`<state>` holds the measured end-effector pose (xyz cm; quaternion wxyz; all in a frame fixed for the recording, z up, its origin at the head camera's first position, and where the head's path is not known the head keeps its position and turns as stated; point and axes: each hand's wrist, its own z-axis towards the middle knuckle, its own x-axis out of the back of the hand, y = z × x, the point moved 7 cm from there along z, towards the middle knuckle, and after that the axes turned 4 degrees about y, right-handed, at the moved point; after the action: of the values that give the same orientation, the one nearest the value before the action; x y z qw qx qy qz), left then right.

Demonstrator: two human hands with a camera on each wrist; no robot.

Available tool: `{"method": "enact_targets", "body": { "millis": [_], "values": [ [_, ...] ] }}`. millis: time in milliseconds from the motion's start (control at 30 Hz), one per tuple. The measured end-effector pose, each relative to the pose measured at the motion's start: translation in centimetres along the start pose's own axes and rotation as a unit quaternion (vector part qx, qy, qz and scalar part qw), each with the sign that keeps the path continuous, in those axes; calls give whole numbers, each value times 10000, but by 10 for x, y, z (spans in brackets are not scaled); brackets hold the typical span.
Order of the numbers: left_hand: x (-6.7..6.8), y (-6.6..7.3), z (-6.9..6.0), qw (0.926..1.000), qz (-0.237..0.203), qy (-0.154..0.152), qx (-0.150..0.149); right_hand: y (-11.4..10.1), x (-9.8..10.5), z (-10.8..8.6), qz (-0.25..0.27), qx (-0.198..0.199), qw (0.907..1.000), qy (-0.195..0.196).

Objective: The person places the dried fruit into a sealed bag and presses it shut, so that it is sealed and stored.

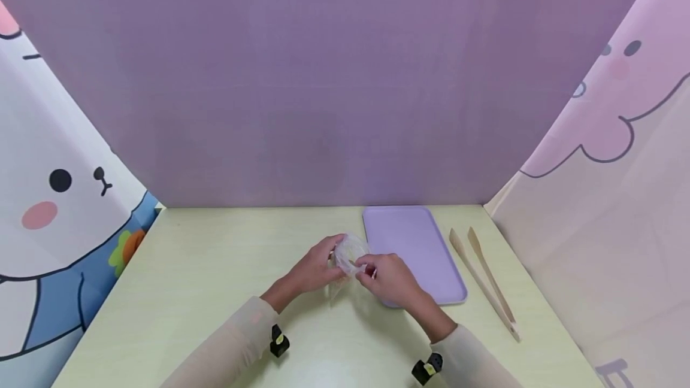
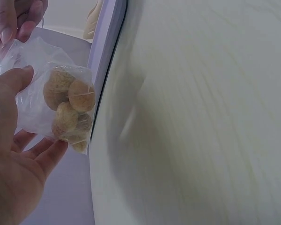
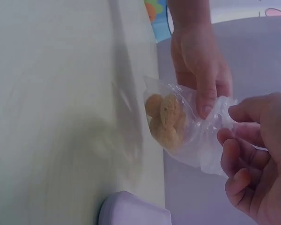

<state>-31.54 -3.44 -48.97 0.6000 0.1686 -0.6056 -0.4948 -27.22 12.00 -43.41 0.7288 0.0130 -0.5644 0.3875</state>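
Observation:
A clear plastic bag (image 1: 350, 249) is held above the table between both hands. Several round, rough, tan-brown pieces (image 2: 65, 119) lie bunched at its lower end; their exact kind is unclear. My left hand (image 1: 315, 265) grips the bag, thumb on one side and fingers on the other, as the left wrist view shows. At the gathered upper end, my right hand (image 1: 392, 280) pinches the crumpled plastic between thumb and curled fingers. In the right wrist view the bag (image 3: 189, 126) hangs sideways with the round pieces (image 3: 166, 119) away from the right hand.
Right of the hands, a purple tray (image 1: 415, 250) lies on the pale table (image 1: 215, 268). Wooden tongs (image 1: 482, 281) rest beyond its right side, arms spread. A purple panel (image 1: 323, 88) stands along the back edge, with printed cloths (image 1: 609, 208) at the sides.

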Motion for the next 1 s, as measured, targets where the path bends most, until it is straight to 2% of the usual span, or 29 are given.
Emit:
{"method": "enact_targets", "body": {
  "millis": [233,333,467,533,800,1000],
  "values": [
    [-3,-4,-1,9999,126,1,66,-2,-4,0,-482,-191,9986,125],
    [-3,-4,-2,9999,147,-4,6,-4,1,1,-682,-39,9959,601],
    [-1,-1,-2,9999,-5,34,-99,-7,13,3,-786,178,9872,1378],
    [0,-1,-1,9999,-101,46,-71,-7,18,4,-742,212,9843,1586],
    [-9,-6,-2,9983,-482,-190,271,-4,30,10,-508,137,9830,1762],
    [-17,-6,-2,9938,-1000,-413,244,-7,39,11,-374,341,9797,1942]
  ]
}}
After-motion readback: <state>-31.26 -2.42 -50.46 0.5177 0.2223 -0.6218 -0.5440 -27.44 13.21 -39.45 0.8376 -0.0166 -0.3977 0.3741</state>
